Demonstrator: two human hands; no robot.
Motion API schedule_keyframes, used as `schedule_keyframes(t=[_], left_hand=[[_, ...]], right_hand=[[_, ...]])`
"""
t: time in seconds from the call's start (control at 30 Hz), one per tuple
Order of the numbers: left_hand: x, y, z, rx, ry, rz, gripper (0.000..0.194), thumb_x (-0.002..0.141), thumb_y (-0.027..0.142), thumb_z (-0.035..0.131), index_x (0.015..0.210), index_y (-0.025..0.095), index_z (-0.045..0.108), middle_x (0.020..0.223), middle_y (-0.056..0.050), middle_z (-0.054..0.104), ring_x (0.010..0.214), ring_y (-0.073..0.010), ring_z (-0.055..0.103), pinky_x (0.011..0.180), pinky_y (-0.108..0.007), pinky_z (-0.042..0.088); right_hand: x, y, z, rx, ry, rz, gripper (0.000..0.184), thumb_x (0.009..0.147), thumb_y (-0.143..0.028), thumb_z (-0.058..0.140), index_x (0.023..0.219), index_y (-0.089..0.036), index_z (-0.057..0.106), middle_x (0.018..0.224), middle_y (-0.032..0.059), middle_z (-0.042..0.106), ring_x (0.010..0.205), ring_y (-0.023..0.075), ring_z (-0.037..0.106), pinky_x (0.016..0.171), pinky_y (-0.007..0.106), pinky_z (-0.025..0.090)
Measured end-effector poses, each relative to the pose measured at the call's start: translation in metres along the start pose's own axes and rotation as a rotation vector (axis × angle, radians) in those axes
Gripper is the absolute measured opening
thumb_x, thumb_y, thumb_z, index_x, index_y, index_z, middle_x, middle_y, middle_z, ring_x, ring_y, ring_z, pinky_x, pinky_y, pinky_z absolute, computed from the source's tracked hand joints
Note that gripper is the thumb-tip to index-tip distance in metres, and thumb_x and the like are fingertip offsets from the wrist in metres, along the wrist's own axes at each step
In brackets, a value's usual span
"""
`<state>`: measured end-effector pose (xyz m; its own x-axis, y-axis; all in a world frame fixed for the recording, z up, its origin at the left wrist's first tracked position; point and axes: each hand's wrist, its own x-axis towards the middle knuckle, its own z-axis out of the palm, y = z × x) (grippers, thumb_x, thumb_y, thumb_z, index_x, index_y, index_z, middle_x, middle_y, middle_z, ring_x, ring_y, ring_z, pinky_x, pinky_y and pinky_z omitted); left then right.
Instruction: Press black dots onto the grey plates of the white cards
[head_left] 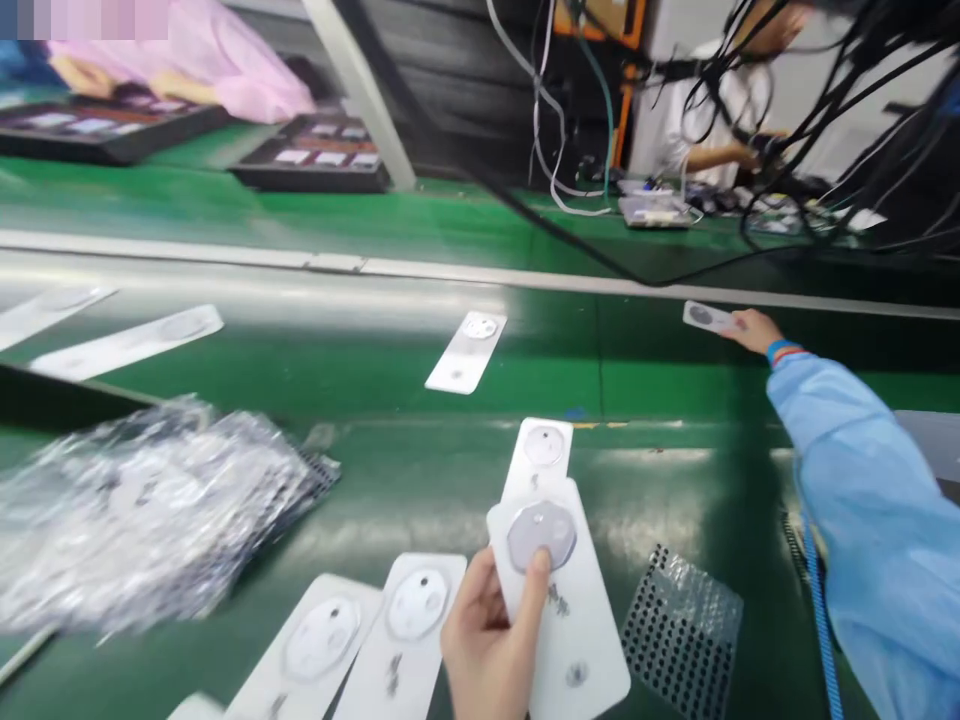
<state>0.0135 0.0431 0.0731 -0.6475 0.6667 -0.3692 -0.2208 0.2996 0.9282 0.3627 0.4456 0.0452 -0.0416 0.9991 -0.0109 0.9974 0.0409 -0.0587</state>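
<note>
I am watching from the head camera, and the left hand (491, 640) is holding a white card (551, 590) low in the view, above the other cards. Its fingers are closed on the card: the thumb (538, 572) is pressing on the front, next to the grey patch (541, 535), and the other fingers are staying behind the card. This card is long with rounded corners, and the patch is a shiny rounded shape with many small flat sides. Under the patch I am seeing dark printed marks (557, 600), but they are too blurred for reading, and a small round spot (576, 675) is sitting near the lower end.

The right hand (750, 332), in a blue sleeve (862, 500) with a blue band (784, 350) at the wrist, is reaching far forward and pinching the end of a far card (705, 317). More white cards (416, 630) are lying on the green belt (660, 370), and a crumpled bubble bag (142, 520) is lying at left. A co-worker's hands (180, 90) in pink sleeves are working at the far table.
</note>
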Motion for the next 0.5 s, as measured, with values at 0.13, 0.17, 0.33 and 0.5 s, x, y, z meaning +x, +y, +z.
schedule_keyframes(t=[0.13,0.17,0.33,0.5], left_hand=[[-0.002,0.005,-0.005,-0.001,-0.098,-0.066,0.039,0.066,0.052,0.075,0.082,0.017,0.065,0.049,0.004,0.056,0.044,-0.0121,0.053,0.041,-0.018,0.045],[-0.004,0.006,-0.006,-0.011,-0.106,-0.068,0.038,0.067,0.05,0.075,0.083,0.018,0.065,0.051,0.004,0.057,0.045,-0.0121,0.053,0.042,-0.019,0.045],[-0.012,0.013,-0.004,-0.1,-0.084,-0.048,0.03,0.071,0.045,0.073,0.081,0.018,0.065,0.053,0.004,0.058,0.046,-0.0112,0.052,0.045,-0.018,0.044],[-0.011,0.016,-0.003,-0.184,-0.077,-0.114,0.03,0.068,0.042,0.076,0.082,0.018,0.065,0.063,-0.001,0.066,0.058,-0.0156,0.063,0.046,-0.017,0.044]], right_hand=[[0.013,0.017,0.005,-0.044,-0.021,-0.043,0.032,0.098,-0.036,0.045,0.116,-0.013,0.059,0.126,0.0128,0.055,0.113,0.0222,0.056,0.095,0.043,0.047],[0.014,0.02,0.006,-0.048,-0.021,-0.04,0.032,0.098,-0.037,0.046,0.117,-0.014,0.058,0.125,0.0123,0.055,0.112,0.0219,0.057,0.094,0.043,0.047],[0.016,0.027,0.003,-0.054,-0.02,-0.025,0.034,0.094,-0.041,0.054,0.115,-0.015,0.059,0.119,0.0106,0.061,0.107,0.0211,0.059,0.093,0.042,0.046],[0.022,0.032,-0.005,-0.014,-0.023,-0.017,0.058,0.081,-0.042,0.065,0.127,-0.008,0.055,0.122,0.0227,0.06,0.105,0.017,0.057,0.082,0.032,0.037]])
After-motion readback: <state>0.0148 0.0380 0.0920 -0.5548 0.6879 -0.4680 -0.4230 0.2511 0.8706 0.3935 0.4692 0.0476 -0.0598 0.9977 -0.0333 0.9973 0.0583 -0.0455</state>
